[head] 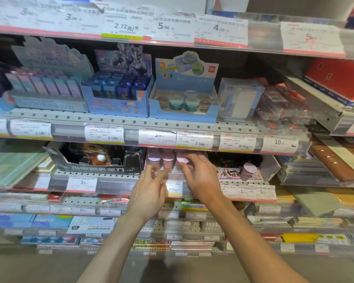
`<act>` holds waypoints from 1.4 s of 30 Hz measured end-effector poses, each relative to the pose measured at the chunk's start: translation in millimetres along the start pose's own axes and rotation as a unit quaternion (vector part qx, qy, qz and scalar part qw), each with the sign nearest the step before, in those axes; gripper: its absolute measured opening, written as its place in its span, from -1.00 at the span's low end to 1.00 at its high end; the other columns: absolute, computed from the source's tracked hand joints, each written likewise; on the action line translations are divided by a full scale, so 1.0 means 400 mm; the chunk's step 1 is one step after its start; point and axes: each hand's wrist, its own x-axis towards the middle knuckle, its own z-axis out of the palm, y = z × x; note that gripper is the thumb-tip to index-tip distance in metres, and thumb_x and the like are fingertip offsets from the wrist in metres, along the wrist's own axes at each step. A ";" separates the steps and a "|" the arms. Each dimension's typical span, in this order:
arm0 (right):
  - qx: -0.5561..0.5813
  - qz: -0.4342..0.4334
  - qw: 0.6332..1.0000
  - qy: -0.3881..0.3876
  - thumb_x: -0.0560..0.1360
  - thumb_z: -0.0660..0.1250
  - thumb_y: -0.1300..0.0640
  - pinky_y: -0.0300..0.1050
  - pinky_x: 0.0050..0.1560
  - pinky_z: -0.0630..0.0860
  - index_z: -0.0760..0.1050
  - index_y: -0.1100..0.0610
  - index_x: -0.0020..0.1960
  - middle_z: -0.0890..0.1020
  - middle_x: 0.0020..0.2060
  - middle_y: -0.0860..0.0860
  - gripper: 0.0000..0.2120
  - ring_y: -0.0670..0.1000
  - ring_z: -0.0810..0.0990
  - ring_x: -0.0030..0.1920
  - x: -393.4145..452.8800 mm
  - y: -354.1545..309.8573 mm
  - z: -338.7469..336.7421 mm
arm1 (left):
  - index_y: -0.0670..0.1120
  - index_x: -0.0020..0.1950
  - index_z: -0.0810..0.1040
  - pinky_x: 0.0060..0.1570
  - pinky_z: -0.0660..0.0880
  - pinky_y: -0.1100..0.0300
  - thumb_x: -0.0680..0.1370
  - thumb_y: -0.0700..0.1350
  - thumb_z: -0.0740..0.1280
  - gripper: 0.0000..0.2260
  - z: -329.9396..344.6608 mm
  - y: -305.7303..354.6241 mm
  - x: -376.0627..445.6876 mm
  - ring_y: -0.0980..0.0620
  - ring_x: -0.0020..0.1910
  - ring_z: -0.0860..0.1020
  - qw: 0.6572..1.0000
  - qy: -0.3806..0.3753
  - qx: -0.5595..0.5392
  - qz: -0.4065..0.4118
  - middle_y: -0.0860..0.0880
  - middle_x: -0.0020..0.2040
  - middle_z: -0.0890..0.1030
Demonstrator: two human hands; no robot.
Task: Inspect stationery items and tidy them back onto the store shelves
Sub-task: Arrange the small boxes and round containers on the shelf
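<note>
Standing upright in a pink tray on the third shelf down, several small pink cups with pale lids sit just under the price rail, long axes vertical. The right hand is nearer: its fingertips curl over the lid of the rightmost cup, though whether they pinch it cannot be told through the blur. The left hand lies just below and left of the row, fingers spread loose, gripping nothing, a fingertip near the middle cup's base. One stray cup stands apart to the right, beside a black box's neighbour tray; judging by that, it likely belongs in the row.
</note>
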 end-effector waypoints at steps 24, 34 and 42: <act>-0.019 -0.061 0.996 0.054 0.57 0.34 0.12 -0.05 0.10 0.51 0.57 0.18 0.20 0.58 0.02 0.05 -0.76 0.06 0.56 0.06 -0.035 0.053 -0.028 | -0.08 0.36 0.48 -0.08 0.58 0.00 0.55 -0.14 0.29 -0.63 0.028 0.045 0.009 -0.08 0.19 0.45 1.000 0.025 0.004 0.005 -0.07 0.26 0.39; -0.096 0.101 0.965 0.222 0.52 0.38 0.21 -0.01 0.00 0.52 0.60 0.19 0.08 0.54 0.03 0.10 -0.84 0.11 0.53 0.04 -0.114 0.233 -0.132 | -0.09 0.30 0.53 -0.11 0.59 0.00 0.53 -0.17 0.32 -0.67 0.061 0.069 0.021 -0.10 0.21 0.46 1.000 0.019 0.005 -0.002 -0.10 0.26 0.40; -0.128 0.187 0.962 0.153 0.55 0.36 0.07 0.03 0.16 0.47 0.54 0.17 0.21 0.54 0.16 0.15 -0.72 0.16 0.51 0.18 -0.089 0.303 -0.157 | -0.08 0.33 0.51 -0.02 0.57 -0.02 0.53 -0.16 0.32 -0.64 0.059 0.067 0.024 -0.11 0.19 0.48 1.000 0.014 0.006 -0.006 -0.08 0.24 0.39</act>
